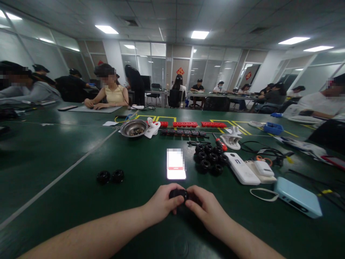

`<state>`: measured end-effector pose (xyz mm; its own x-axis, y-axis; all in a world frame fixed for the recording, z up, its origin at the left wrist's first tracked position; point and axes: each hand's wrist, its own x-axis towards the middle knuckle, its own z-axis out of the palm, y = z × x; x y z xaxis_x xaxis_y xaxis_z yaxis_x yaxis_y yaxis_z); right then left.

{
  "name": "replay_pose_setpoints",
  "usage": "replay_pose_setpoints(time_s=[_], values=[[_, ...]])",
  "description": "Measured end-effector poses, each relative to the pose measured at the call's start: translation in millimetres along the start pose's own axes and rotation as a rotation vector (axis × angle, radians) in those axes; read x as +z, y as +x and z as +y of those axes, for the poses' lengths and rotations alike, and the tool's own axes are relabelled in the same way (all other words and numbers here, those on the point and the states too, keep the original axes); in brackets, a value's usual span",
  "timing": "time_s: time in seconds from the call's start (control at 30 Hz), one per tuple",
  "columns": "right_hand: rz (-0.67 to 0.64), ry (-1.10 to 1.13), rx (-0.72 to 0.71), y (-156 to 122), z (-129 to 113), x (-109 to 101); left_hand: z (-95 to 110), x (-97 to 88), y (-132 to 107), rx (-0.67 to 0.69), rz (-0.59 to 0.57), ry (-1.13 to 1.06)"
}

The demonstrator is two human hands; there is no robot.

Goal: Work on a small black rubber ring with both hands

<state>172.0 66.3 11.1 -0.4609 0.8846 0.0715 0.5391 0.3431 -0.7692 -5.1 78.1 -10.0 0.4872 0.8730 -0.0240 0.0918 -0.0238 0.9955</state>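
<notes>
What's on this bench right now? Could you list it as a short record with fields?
left hand: fingers on a small black wheel
right hand: fingers on the same wheel
ahead: lit phone lying flat
right of phone: cluster of black wheels
left: two finished wheels lying apart
far: metal bowl, red strips
surface: green table

My hands meet at the near edge of the table (67, 201), the left hand (161, 205) and right hand (208, 210) touching a small wheel (178, 194) between them. Just behind them lies a phone (176, 164). To its left sit two loose wheels (110, 176); to its right, a cluster of wheels (211, 158), then a power bank (241, 168) and, nearer the right edge, a flat box (298, 196). Farther back stands a metal bowl (134, 128), with rows of small parts (185, 128) to its right.
</notes>
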Motion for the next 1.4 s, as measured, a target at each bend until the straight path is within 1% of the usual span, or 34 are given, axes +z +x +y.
replay_pose_setpoints(time_s=[0.07,0.17,0.23,0.3,0.43,0.53,0.67,0.77,0.83,0.97,1.07,1.23,1.4], values=[[0.019,0.006,-0.021,-1.2,-2.3,-0.7,-0.8,0.6,1.1,-0.015,0.017,-0.019],[0.05,0.006,0.024,-1.7,-1.0,-0.8,1.8,0.1,0.3,-0.009,0.046,-0.003],[0.04,0.006,0.063,-0.9,1.8,-0.1,4.0,-0.7,-0.9,0.01,0.056,0.027],[0.018,0.006,0.072,0.1,3.6,0.7,4.7,-1.1,-1.3,0.021,0.051,0.046],[0.013,0.053,0.021,0.0,0.8,1.2,1.8,-0.6,0.8,-0.004,0.023,0.012],[0.022,0.078,-0.006,-1.1,-1.9,0.6,-0.2,-0.4,1.9,-0.018,0.042,0.003],[0.048,0.066,0.057,0.6,2.4,1.9,-0.7,-0.4,1.2,0.014,0.079,0.015],[0.034,0.046,0.093,1.9,5.6,4.3,0.2,0.1,0.5,0.007,0.038,0.055],[0.041,0.024,0.083,1.1,4.2,5.1,1.2,0.3,0.4,-0.003,0.019,0.076],[0.055,0.007,0.039,-2.0,-1.9,3.9,2.9,-0.3,0.4,-0.012,0.038,0.058],[0.065,0.028,0.063,-1.2,-1.4,2.8,3.8,-0.6,-0.3,-0.011,0.049,0.047],[-0.001,-0.028,0.071,1.6,1.6,3.1,3.2,0.1,0.4,-0.014,0.021,0.037],[0.054,-0.023,0.003,-2.0,-4.0,1.5,2.4,0.8,2.7,-0.049,0.038,0.009]])
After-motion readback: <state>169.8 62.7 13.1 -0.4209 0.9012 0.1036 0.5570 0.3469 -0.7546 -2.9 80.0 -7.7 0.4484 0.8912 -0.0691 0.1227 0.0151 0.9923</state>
